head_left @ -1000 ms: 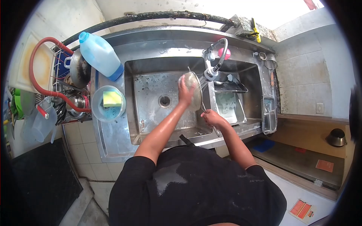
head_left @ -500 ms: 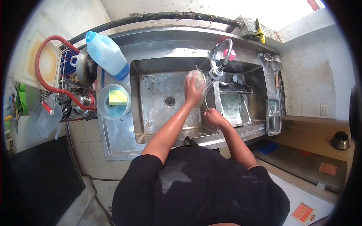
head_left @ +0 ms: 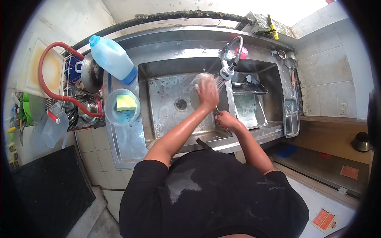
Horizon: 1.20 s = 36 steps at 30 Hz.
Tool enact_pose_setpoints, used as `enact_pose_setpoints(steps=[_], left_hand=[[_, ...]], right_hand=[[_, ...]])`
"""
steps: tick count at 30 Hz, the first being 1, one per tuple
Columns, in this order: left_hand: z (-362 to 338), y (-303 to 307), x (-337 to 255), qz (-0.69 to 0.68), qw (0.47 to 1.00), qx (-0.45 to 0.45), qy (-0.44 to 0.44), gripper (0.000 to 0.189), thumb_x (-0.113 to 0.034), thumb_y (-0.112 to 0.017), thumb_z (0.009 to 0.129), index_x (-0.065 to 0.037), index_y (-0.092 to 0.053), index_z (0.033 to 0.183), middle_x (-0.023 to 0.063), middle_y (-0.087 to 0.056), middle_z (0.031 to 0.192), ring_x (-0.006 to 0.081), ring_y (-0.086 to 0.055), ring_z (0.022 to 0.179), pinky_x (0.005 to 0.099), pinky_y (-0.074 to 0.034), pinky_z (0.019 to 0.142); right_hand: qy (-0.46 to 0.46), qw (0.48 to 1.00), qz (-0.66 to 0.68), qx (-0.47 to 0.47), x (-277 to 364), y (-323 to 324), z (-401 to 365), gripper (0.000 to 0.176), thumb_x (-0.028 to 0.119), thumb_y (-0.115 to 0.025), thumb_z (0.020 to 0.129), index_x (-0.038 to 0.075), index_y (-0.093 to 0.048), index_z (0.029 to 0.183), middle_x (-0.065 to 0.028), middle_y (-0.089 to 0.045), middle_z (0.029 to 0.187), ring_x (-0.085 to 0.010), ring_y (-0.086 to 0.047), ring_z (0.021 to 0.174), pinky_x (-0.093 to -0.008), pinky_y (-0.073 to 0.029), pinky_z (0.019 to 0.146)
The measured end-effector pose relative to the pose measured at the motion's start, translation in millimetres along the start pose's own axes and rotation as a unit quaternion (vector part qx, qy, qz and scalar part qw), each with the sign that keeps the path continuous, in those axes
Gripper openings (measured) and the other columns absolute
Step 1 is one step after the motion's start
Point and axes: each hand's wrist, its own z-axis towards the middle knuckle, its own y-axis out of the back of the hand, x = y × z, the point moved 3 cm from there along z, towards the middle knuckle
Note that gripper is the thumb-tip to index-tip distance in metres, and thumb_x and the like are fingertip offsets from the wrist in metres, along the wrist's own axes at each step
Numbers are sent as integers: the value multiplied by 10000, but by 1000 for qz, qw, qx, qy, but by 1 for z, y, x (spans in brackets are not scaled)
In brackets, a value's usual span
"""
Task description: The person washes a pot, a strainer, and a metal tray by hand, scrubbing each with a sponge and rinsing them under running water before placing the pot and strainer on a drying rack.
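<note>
Hands: left hand (head_left: pixel 207 94) lies over the face of a round utensil (head_left: pixel 197 84), and I cannot tell whether it grips; right hand (head_left: pixel 227 119) is clenched on the utensil's thin handle.
Utensil: under the left palm, in the spray.
Faucet (head_left: pixel 228 71): just beyond the left hand.
Sink basin (head_left: pixel 166 119): below both hands, drain (head_left: pixel 181 104) left of the left hand.
Tray (head_left: pixel 248 111): just right of the right hand.
Bowl (head_left: pixel 113 117): well left of the hands, holding a sponge (head_left: pixel 126 102).
Jug (head_left: pixel 113 58): beyond the bowl.
</note>
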Motion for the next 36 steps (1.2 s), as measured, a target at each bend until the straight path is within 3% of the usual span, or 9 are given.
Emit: enact_pose_setpoints(steps=[3, 5, 7, 11, 15, 19, 23, 29, 36], left_hand=[[11, 31, 11, -86, 994, 55, -48, 497, -281, -536, 911, -131, -499, 1384, 109, -378, 1482, 352, -280, 1401, 590, -216, 1115], [29, 39, 24, -166, 980, 103, 20, 492, -270, -508, 941, -114, -469, 1406, 106, -375, 1495, 366, -282, 1400, 578, -215, 1122], [21, 14, 36, -228, 946, -48, 226, 497, -269, -480, 966, -74, -435, 1421, 132, -375, 1497, 355, -283, 1405, 547, -218, 1132], [-4, 41, 21, -146, 984, 18, -105, 546, -272, -459, 981, -32, -353, 1460, 220, -353, 1493, 424, -313, 1372, 499, -249, 1133], [10, -9, 43, -326, 922, 5, 209, 562, -296, -470, 968, -119, -343, 1486, 155, -288, 1549, 376, -214, 1442, 535, -168, 1163], [3, 31, 1, -83, 995, 59, -17, 610, -306, -497, 951, -120, -308, 1501, 139, -297, 1543, 325, -273, 1426, 568, -169, 1149], [30, -15, 50, -387, 888, 66, 239, 548, -307, -475, 965, -113, -384, 1470, 136, -322, 1536, 317, -219, 1456, 583, -125, 1157], [10, 51, -8, -128, 980, 49, -145, 521, -333, -482, 966, -76, -437, 1417, 199, -429, 1447, 402, -363, 1356, 461, -234, 1162], [25, -55, 117, -402, 897, 122, 134, 551, -435, -402, 1010, -27, -490, 1368, 194, -502, 1379, 327, -440, 1314, 430, -328, 1110]], right_hand=[[53, 993, -90, -51, 4, 0, 7, 224, 112, -440, 940, -34, -610, 918, -74, -551, 663, -188, -511, 499, -370, -406, 469], [70, 986, -128, -77, 11, -2, 2, 244, 115, -446, 939, -43, -629, 912, -91, -576, 679, -198, -535, 511, -377, -423, 490], [7, 998, -51, -36, 27, 0, -8, 195, 104, -440, 936, -23, -588, 937, -61, -531, 661, -178, -489, 479, -361, -390, 444], [-14, 996, 90, 7, 7, 2, 14, 134, 88, -434, 933, 3, -532, 968, -28, -471, 651, -146, -424, 455, -330, -342, 400], [-20, 993, 113, 28, 0, 0, 2, 105, 70, -417, 933, 22, -496, 982, -10, -430, 651, -124, -383, 450, -303, -310, 382], [-50, 991, 127, 7, 26, 0, -20, 119, 74, -410, 941, 15, -508, 974, -17, -448, 655, -133, -395, 459, -309, -331, 395], [-32, 995, 92, 5, 9, 1, -31, 100, 93, -428, 950, 35, -509, 954, -6, -441, 659, -127, -393, 465, -311, -325, 402], [-18, 980, 199, 7, -9, 8, -52, 100, 137, -460, 978, 93, -471, 889, 32, -373, 643, -84, -329, 466, -275, -243, 395], [-36, 943, 323, 73, -22, 40, -112, 185, 251, -539, 996, 137, -452, 879, 77, -310, 627, -28, -258, 460, -213, -189, 384]])
